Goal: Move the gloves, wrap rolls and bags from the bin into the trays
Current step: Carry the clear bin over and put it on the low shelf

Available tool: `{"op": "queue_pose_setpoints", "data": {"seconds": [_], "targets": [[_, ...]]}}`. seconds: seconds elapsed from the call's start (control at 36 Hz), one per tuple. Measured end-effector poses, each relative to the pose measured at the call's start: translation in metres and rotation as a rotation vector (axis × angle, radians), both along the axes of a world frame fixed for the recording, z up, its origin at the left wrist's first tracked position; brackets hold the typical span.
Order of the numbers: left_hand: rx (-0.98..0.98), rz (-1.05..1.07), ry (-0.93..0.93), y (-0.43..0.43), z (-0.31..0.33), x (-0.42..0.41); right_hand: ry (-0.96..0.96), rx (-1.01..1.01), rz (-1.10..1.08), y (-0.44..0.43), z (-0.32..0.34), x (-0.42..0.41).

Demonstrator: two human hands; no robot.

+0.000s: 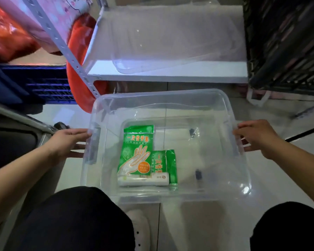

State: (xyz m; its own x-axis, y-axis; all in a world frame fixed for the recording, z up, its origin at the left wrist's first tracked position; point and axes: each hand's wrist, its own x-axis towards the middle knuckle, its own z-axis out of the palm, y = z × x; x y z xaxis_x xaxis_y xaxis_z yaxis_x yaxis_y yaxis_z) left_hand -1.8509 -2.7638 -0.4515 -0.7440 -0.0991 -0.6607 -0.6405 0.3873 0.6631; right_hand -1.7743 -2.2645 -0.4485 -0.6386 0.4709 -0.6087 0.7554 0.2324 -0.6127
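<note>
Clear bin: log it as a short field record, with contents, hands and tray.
bin: clear plastic bin on the floor, no lid
contents: two green glove packs, white roll lying across their near ends
left hand: at the bin's left handle
right hand: at the bin's right handle
tray: clear tray on white shelf, looks empty
</note>
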Motion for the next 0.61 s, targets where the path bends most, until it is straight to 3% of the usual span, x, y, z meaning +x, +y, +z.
{"op": "queue_pose_setpoints", "data": {"seconds": [0.11, 0.17, 0.25, 0.39, 0.53, 0.61], "targets": [[-0.097, -0.076, -0.001, 0.005, 0.006, -0.004, 0.035, 0.014, 0.100, 0.008, -0.002, 0.000], [-0.248, -0.121, 0.069, 0.015, 0.011, -0.016, 0.056, 0.046, 0.100, 0.006, -0.003, 0.003], [-0.571, -0.329, 0.341, 0.043, 0.025, -0.041, 0.060, 0.131, 0.087, -0.004, 0.000, 0.008], [-0.757, -0.570, 0.711, 0.107, 0.041, -0.100, 0.010, 0.229, 0.130, -0.011, 0.009, 0.004], [-0.971, -0.672, 0.694, 0.139, 0.023, -0.148, -0.030, 0.223, 0.136, -0.009, 0.007, -0.003], [-1.066, -0.610, 0.738, 0.139, 0.004, -0.154, -0.028, 0.205, 0.129, -0.004, 0.000, -0.007]]}}
